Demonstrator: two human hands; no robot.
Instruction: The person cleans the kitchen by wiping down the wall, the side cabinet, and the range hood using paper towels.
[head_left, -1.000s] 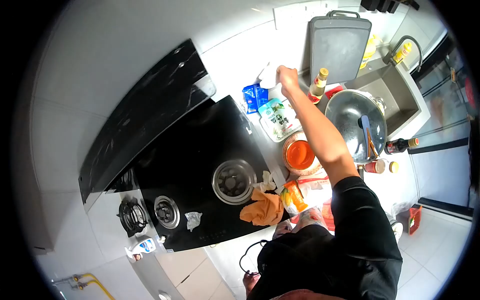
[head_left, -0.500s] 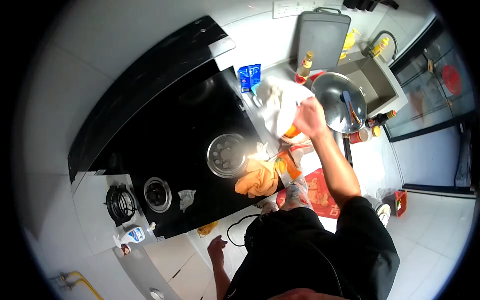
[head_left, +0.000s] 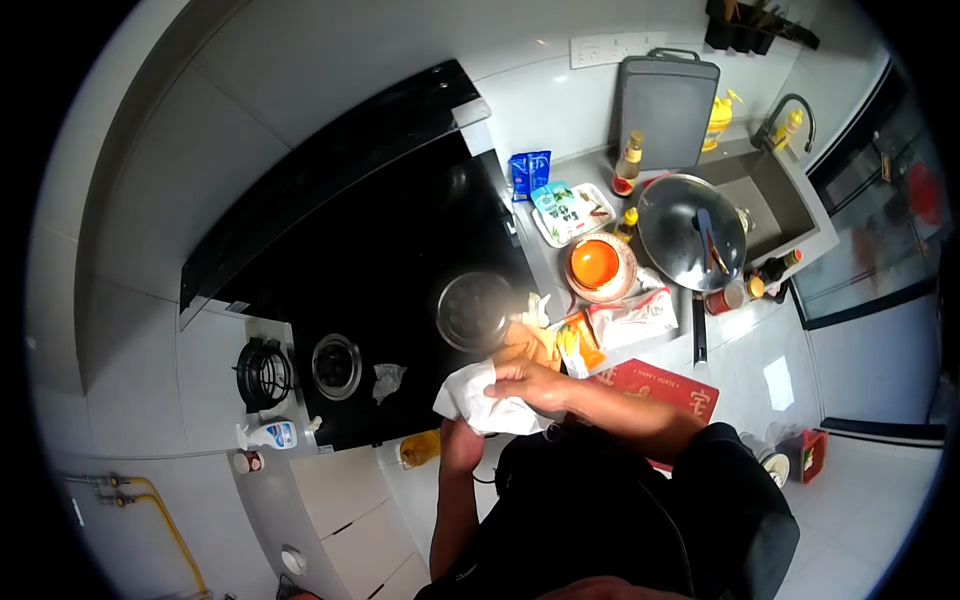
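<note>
A white cloth or paper towel [head_left: 468, 394] is bunched between my hands at the front edge of the black stove. My right hand [head_left: 528, 384] grips it from the right, thumb on top. My left hand [head_left: 461, 446] is beneath it, its fingers mostly hidden by the white material. Just behind my right hand an orange cloth [head_left: 532, 343] lies on the stove, beside an orange-and-white packet [head_left: 578, 345]. The round burner [head_left: 474, 312] is behind the white cloth, and a crumpled clear wrapper [head_left: 389, 381] lies to its left.
On the counter are an orange bowl [head_left: 595, 264], a white tray [head_left: 572, 214], a blue packet [head_left: 530, 175], a bottle [head_left: 628, 164] and a lidded wok [head_left: 691, 232] beside the sink [head_left: 768, 200]. A spray bottle [head_left: 270, 434] and pot rack [head_left: 264, 375] are left. A red mat [head_left: 655, 392] lies below.
My right hand has brought the white cloth from the back counter down to the stove's front edge. My left hand has risen to meet it. The view has shifted.
</note>
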